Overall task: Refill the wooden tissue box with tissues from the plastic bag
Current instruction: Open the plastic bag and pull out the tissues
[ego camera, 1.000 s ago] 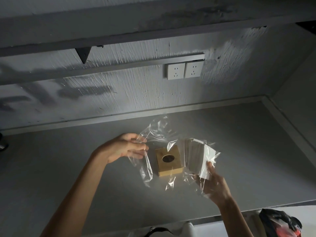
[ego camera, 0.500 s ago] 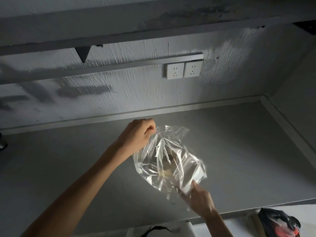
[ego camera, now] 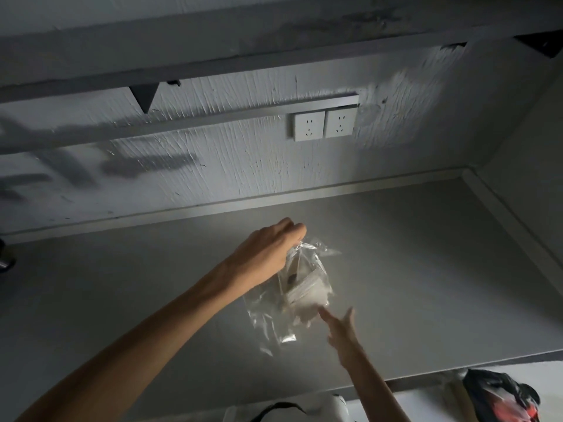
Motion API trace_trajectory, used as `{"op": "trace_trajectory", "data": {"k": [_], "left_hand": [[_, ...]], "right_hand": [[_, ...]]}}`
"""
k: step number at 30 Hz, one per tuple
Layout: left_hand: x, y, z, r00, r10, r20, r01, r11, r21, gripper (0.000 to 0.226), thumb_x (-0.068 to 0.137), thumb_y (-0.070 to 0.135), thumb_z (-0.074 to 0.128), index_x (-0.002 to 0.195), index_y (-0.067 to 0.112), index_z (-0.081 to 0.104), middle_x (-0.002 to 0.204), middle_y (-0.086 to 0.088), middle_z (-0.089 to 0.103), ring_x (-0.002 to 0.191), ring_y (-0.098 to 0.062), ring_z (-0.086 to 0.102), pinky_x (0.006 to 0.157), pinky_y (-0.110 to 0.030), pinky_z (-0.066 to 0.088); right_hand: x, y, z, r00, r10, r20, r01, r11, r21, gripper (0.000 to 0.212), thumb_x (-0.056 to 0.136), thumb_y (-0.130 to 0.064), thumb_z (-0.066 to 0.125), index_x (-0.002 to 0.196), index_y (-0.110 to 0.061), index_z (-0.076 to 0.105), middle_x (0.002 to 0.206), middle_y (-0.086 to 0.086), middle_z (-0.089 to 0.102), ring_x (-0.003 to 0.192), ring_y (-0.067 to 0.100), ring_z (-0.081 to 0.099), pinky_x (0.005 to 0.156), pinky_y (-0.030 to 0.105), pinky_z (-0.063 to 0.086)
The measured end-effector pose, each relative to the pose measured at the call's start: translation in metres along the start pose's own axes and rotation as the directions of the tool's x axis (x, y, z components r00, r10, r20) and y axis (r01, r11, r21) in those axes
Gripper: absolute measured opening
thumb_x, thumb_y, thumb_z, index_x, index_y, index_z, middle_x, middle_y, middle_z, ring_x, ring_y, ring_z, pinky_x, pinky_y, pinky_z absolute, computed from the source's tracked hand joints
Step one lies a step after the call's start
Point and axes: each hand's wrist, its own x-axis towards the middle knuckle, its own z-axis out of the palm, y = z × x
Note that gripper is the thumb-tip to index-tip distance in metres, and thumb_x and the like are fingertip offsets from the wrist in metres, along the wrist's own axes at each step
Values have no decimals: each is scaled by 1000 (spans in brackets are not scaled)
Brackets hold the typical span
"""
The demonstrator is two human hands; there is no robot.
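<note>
My left hand (ego camera: 269,249) grips the top of a clear plastic bag (ego camera: 275,318) and holds it up above the grey counter (ego camera: 426,269). Inside the hanging bag I see a stack of white tissues (ego camera: 307,295) and, above it, a dim shape with a dark oval hole that looks like the wooden tissue box (ego camera: 294,274). My right hand (ego camera: 342,328) is below and right of the bag, fingers straight, fingertips at the bag's lower side by the tissues.
Two white wall sockets (ego camera: 323,124) sit on the rough back wall under a shelf. A side wall closes the counter on the right. A dark bag with red in it (ego camera: 502,397) and a white object (ego camera: 304,409) lie past the counter's near edge.
My left hand has lifted the bag's top higher and the bag now hangs narrow and long. My right hand has let go of the bag's bottom and opened.
</note>
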Motion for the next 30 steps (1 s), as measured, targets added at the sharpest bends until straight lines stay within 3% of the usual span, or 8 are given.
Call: {"op": "trace_trajectory", "data": {"k": [2, 6, 12, 16, 20, 24, 26, 30], "left_hand": [[1, 2, -2, 1000, 14, 7, -15, 1000, 9, 38, 83, -16, 48, 86, 21, 38, 88, 2, 47, 62, -25, 52, 59, -46, 49], [3, 3, -9, 998, 51, -22, -51, 999, 4, 18, 93, -1, 58, 95, 15, 50, 95, 0, 57, 70, -21, 60, 64, -44, 52], [5, -8, -33, 989, 68, -132, -75, 996, -41, 5, 96, 14, 58, 94, 16, 55, 93, 4, 61, 75, -21, 62, 67, -43, 52], [0, -17, -51, 986, 111, -121, -119, 991, -60, 9, 94, 7, 62, 91, 15, 58, 89, 11, 60, 73, -10, 57, 67, -35, 52], [-4, -17, -67, 983, 155, -95, -164, 982, -96, 10, 95, 4, 60, 92, 13, 57, 89, 10, 59, 77, -11, 62, 67, -31, 53], [0, -8, -82, 960, 144, -240, -167, 983, -81, 4, 99, 12, 56, 96, 9, 56, 91, 5, 64, 74, -16, 64, 65, -33, 52], [4, -3, -91, 947, 155, -281, -176, 983, -53, 9, 100, 17, 53, 98, 9, 56, 88, 3, 65, 70, -17, 61, 63, -31, 50], [7, 1, -100, 952, 168, -257, -175, 985, -4, 8, 97, 15, 51, 90, 13, 50, 70, 8, 51, 55, -16, 45, 53, -28, 41]], "right_hand": [[-13, -31, 1, 896, -394, -207, 335, 903, -268, 104, 84, -29, 77, 158, -19, 4, 166, 7, 7, 153, 21, 9, 123, 44, 16], [-50, -111, -1, 473, -881, 1, 753, 404, -519, 73, 87, -39, 69, 150, -25, 35, 160, 1, 30, 150, 13, 20, 118, 28, 22], [-50, -186, -3, 344, -915, 210, 769, 147, -622, 11, 90, -30, 69, 99, -26, 74, 98, -12, 72, 76, 8, 68, 63, 36, 57], [-49, -223, -10, 312, -858, 408, 842, 51, -536, 9, 92, -12, 65, 95, -14, 74, 93, -4, 74, 82, 12, 69, 74, 30, 55], [-53, -263, -14, 386, -807, 447, 875, 167, -454, 11, 92, -11, 66, 97, -17, 73, 91, -9, 71, 83, 8, 68, 76, 24, 53], [-81, -254, -3, 26, -993, 112, 737, -56, -674, 14, 94, -23, 66, 97, -11, 72, 99, 3, 69, 89, 20, 57, 80, 33, 46], [-103, -230, 14, -89, -994, -60, 660, -14, -751, 19, 95, -27, 66, 87, -10, 72, 89, 6, 69, 82, 28, 56, 76, 40, 43], [-109, -189, 51, 267, -962, -61, 626, 221, -748, 30, 92, -48, 62, 90, -20, 72, 93, -3, 73, 84, 22, 64, 71, 34, 51]]}}
